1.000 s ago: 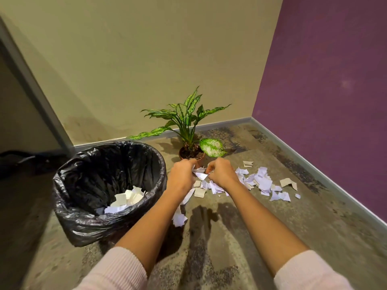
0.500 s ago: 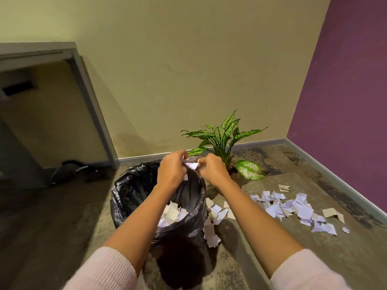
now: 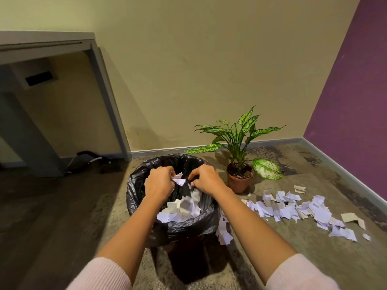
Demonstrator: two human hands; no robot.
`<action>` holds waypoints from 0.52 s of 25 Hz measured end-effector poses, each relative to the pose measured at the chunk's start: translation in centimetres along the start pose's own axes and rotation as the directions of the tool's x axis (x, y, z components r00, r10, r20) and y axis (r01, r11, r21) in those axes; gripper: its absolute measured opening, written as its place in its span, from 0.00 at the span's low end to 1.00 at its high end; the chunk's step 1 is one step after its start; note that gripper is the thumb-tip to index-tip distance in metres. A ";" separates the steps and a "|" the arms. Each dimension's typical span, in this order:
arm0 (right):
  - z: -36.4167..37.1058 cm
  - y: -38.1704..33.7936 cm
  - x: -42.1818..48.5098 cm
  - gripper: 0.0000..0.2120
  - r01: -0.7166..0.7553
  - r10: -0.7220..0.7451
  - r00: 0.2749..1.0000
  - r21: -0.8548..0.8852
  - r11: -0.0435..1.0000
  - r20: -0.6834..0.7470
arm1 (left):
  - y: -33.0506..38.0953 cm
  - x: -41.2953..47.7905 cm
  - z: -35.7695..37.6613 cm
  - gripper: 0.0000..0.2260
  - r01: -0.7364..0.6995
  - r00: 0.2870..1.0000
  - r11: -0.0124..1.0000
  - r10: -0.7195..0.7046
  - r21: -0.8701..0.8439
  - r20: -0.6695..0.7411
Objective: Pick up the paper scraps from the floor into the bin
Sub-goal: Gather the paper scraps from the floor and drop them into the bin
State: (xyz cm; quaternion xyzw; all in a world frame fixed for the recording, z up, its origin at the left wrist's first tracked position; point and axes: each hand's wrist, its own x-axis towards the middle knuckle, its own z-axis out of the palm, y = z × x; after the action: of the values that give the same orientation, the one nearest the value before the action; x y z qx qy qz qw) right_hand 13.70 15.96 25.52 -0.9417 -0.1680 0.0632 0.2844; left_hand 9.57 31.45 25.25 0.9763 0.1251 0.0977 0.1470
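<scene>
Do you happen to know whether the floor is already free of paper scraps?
No, many paper scraps lie on the floor right of the bin.

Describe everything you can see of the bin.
The bin is round, upright on the floor, lined with a glossy, crinkled black plastic bag folded over its rim. White paper scraps lie inside, some blurred in mid-air. The potted plant stands to its right, behind. The left hand, pinching a scrap, and the right hand hover above its opening; whether the forearms touch the rim is unclear.
</scene>
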 end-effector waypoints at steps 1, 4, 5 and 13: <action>0.0 0.1 -0.1 0.09 0.003 -0.003 1.000 -0.007 1.000 0.008 | -0.2 -0.1 0.1 0.15 0.021 1.000 1.000 -0.021 0.020 0.021; -0.4 0.5 -0.4 0.12 0.013 -0.012 1.000 -0.017 1.000 0.015 | -0.2 -0.4 0.4 0.15 0.041 0.996 0.994 -0.048 0.102 0.069; -0.6 0.7 -0.5 0.13 0.012 -0.012 1.000 -0.023 1.000 0.016 | -0.2 -0.5 0.4 0.17 0.032 0.997 0.991 -0.041 0.131 0.067; -2.5 2.7 -1.6 0.10 -0.011 0.014 0.997 0.046 0.999 -0.073 | 3.5 -1.0 0.8 0.17 -0.043 0.998 0.992 0.048 0.116 -0.036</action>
State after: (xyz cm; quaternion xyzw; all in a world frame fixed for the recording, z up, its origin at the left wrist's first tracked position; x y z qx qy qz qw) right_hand 13.47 11.95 26.09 -0.9378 -0.1500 0.0340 0.3113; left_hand 9.57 27.73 25.45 0.9837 0.1111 0.1126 0.0859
